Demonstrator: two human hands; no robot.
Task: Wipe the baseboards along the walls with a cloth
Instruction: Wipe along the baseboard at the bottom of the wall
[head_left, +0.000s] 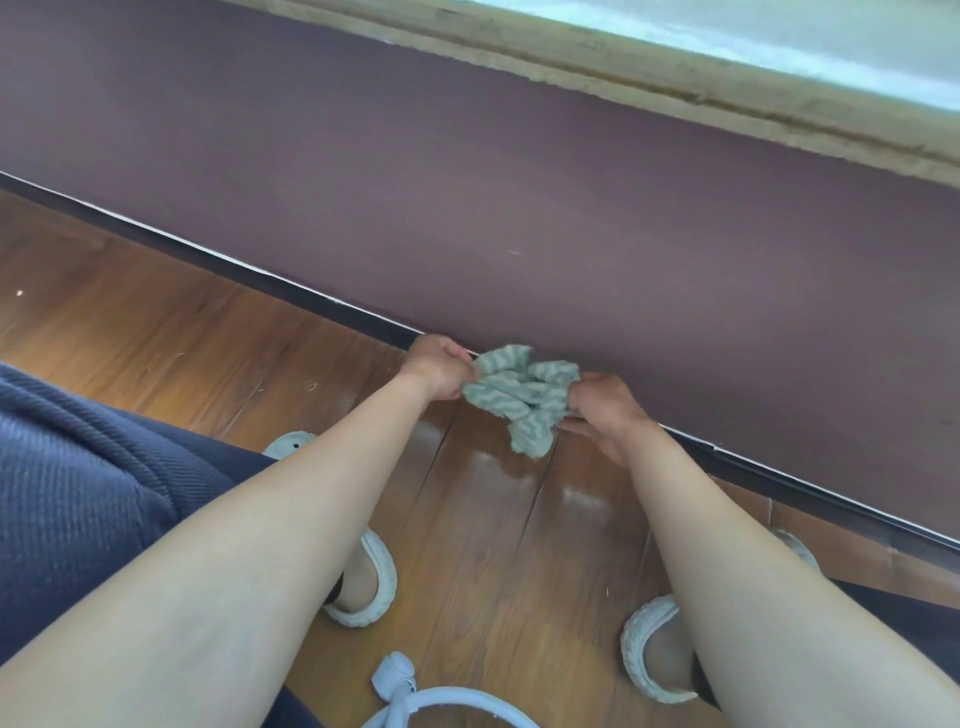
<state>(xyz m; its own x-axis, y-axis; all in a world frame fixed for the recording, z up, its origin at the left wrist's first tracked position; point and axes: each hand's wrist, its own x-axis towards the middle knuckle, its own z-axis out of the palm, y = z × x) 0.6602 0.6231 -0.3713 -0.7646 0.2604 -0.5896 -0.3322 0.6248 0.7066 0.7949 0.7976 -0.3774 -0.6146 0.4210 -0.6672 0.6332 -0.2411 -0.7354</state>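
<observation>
Your left hand (439, 373) and right hand (605, 410) each grip an end of the bunched green-and-white cloth (522, 397) | cloth sits just above the dark baseboard (249, 267), far of your slippers (371, 582) | glossy wooden floor (156, 338) meets purple wall (467, 182); worn ledge (675, 78) above

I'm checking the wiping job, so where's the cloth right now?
In the head view, right of centre, the green-and-white cloth is bunched between the left hand and right hand, above the wood floor, near the dark baseboard.
</observation>
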